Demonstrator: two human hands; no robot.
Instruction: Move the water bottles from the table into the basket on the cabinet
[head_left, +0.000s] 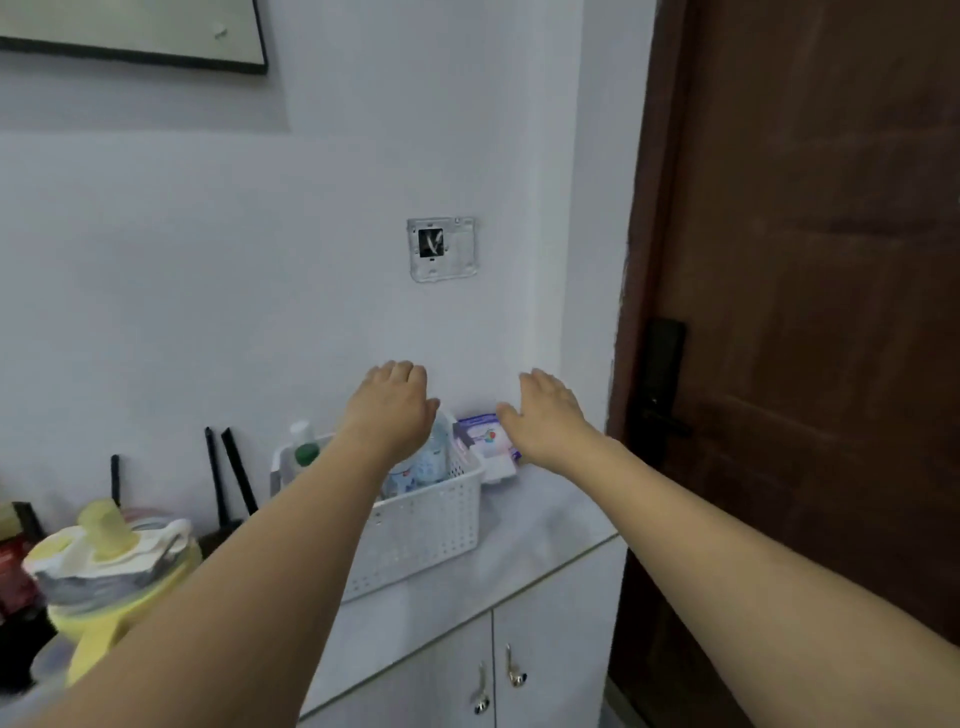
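1. Left hand (390, 410): open, palm down, empty, over the far rim of the basket (421, 525).
2. Right hand (546, 415): open, palm down, empty, above a packet (488, 441) at 3 o'clock of the basket.
3. Basket: white, perforated, on the cabinet (545, 525) top against the wall, directly below and at 6 o'clock of the left hand; left hand nearer, right hand just beside.
4. Bottles (423, 460): clear with pale blue labels, inside the basket, leaning, long axis roughly toward 12 o'clock; partly hidden by the left arm, count unclear.
5. Green-capped bottle (305, 441) upright at the basket's 10 o'clock corner.
6. No desk in view; probably between trips or near done, cannot tell which.
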